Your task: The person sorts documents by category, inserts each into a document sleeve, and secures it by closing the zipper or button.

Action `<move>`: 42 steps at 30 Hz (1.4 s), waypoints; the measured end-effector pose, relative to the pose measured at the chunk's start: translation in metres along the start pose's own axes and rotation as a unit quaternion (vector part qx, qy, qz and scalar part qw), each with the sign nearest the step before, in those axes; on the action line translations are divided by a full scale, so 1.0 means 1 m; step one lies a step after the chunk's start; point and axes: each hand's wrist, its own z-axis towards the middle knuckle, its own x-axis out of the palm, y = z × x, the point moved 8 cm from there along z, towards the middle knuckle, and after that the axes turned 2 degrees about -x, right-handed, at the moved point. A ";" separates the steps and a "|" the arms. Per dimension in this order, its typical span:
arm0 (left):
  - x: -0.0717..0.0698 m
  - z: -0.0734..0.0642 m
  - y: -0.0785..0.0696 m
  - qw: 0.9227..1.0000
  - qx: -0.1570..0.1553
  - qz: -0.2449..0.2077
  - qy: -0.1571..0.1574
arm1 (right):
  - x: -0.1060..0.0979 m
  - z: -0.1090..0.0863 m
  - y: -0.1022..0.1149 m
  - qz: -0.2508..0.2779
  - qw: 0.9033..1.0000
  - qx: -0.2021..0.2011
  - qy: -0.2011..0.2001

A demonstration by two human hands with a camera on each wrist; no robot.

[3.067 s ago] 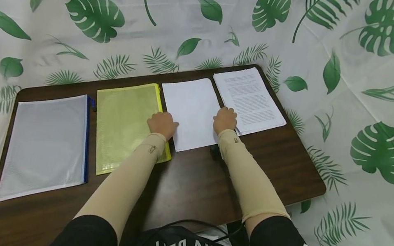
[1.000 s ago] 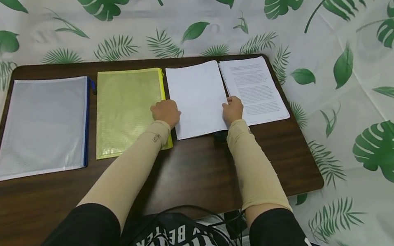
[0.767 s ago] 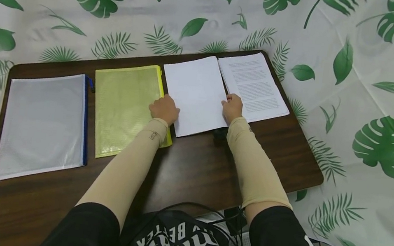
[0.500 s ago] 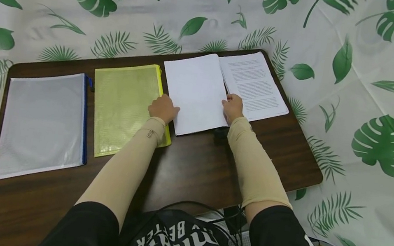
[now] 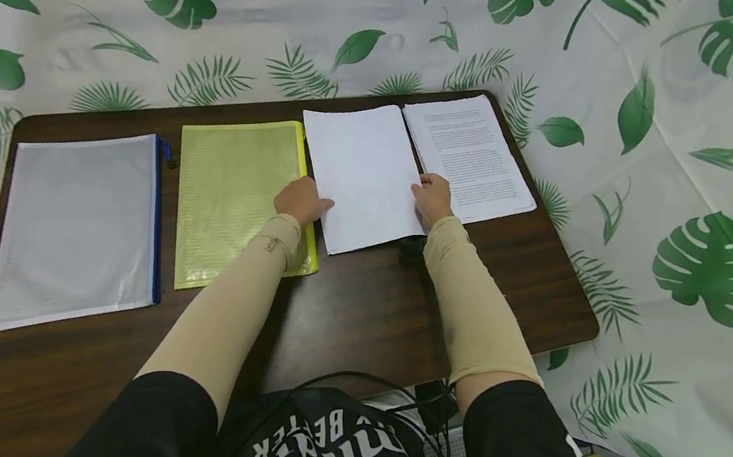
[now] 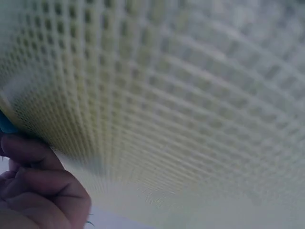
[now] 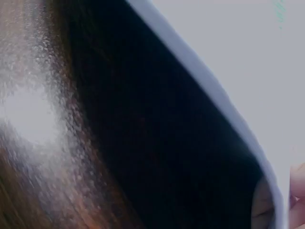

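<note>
1. The right hand [image 5: 433, 197] pinches the near part of the right edge of the blank white paper stack [image 5: 366, 174]; the right wrist view shows the fingers on both faces of the curved sheets, with dark shadow below.
2. The left hand [image 5: 302, 201] lies over the right edge of the yellow mesh folder [image 5: 232, 195], thumb pointing at the left edge of the blank stack. Its fingers are curled in the left wrist view (the mesh fills most of that picture), but whether they grip the folder, the sheets or nothing, I cannot tell.
3. The blank stack sits between that folder and the printed paper stack [image 5: 469, 157], just beside each, its right side raised a little from the table [image 5: 353, 327].
4. The printed stack lies flat at the table's far right corner, lines of text facing up.
5. The clear pouch with a blue edge [image 5: 81, 230] lies on the left, apart from the yellow folder.
6. Behind the table hangs a white backdrop [image 5: 227, 17] with green leaves.
</note>
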 end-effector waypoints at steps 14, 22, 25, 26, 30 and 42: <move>-0.004 -0.001 -0.009 0.999 0.017 -0.030 0.010 | 0.001 -0.004 0.005 -0.053 0.998 -0.029 0.009; -0.002 0.000 -0.004 0.985 0.038 -0.168 0.030 | 0.002 -0.005 0.008 -0.068 0.996 -0.033 0.051; 0.000 0.001 -0.001 0.977 0.034 -0.207 0.043 | 0.002 -0.005 0.007 -0.072 0.995 -0.025 0.070; 0.001 0.002 0.000 0.974 0.029 -0.219 0.050 | 0.002 -0.005 0.006 -0.070 0.994 -0.021 0.078; 0.005 0.003 0.003 0.964 0.008 -0.257 0.068 | 0.003 -0.009 -0.001 -0.052 0.993 0.001 0.109; 0.007 0.009 0.010 0.951 0.018 -0.302 0.058 | 0.003 -0.007 -0.013 0.011 0.987 0.021 0.158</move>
